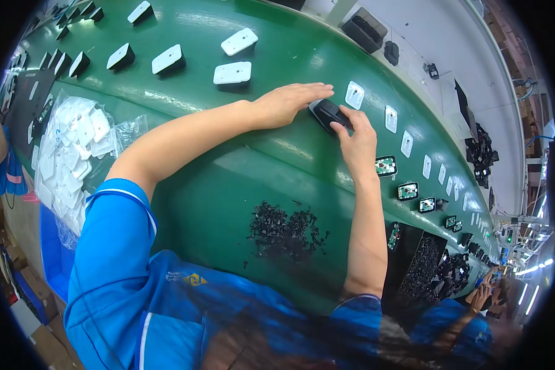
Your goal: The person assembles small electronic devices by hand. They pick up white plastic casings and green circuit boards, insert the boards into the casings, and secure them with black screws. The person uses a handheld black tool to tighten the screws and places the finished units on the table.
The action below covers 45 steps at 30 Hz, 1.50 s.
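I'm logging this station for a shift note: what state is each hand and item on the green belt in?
Left hand: flat, fingers stretched over the black plastic casing.
Right hand: fingertips pressing on the casing's near end.
Black plastic casing: lying on the green conveyor belt, between both hands.
Pile of small black parts: loose, scattered on the belt.
White rectangular covers: lying flat, apart.
Clear bag of white parts: open, lying at the belt's edge.

Factory assembly line: long green conveyor belt [228,185] carrying rows of white plastic housings [233,73] and small circuit boards [386,165], black parts pile [287,231] near its edge, blue-uniformed workers alongside.
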Each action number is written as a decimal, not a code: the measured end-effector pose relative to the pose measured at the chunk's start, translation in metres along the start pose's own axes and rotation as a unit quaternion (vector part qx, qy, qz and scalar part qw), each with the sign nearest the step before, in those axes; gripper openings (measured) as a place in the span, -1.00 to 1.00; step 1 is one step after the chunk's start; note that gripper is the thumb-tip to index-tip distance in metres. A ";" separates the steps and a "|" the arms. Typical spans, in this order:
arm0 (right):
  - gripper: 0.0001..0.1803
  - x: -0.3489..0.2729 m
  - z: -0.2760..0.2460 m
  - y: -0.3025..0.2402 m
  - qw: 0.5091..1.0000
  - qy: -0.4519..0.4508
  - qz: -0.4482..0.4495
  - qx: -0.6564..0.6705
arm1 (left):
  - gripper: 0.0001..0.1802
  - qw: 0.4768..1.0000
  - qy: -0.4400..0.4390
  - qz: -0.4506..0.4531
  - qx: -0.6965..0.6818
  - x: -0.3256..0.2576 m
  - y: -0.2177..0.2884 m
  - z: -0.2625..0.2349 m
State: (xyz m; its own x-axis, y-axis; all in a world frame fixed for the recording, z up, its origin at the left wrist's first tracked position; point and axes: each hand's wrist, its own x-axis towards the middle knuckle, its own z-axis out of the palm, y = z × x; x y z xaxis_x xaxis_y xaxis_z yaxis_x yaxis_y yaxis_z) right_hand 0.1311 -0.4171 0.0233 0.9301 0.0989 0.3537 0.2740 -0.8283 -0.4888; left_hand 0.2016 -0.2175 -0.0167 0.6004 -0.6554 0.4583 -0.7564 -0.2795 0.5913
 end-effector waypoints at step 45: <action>-0.60 -0.009 -0.054 0.025 0.995 -0.019 0.033 -0.097 | -0.65 0.984 -0.022 -0.177 0.025 0.039 -0.034 -0.011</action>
State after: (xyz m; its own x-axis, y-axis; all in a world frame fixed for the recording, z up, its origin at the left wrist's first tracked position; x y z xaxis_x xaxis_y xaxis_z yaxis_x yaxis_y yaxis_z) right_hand 0.1165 -0.4684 0.0514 0.9541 0.0591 0.2936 0.1638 -0.9237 -0.3463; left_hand 0.2537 -0.2255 -0.0120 0.8175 -0.5402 0.1997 -0.5142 -0.5285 0.6755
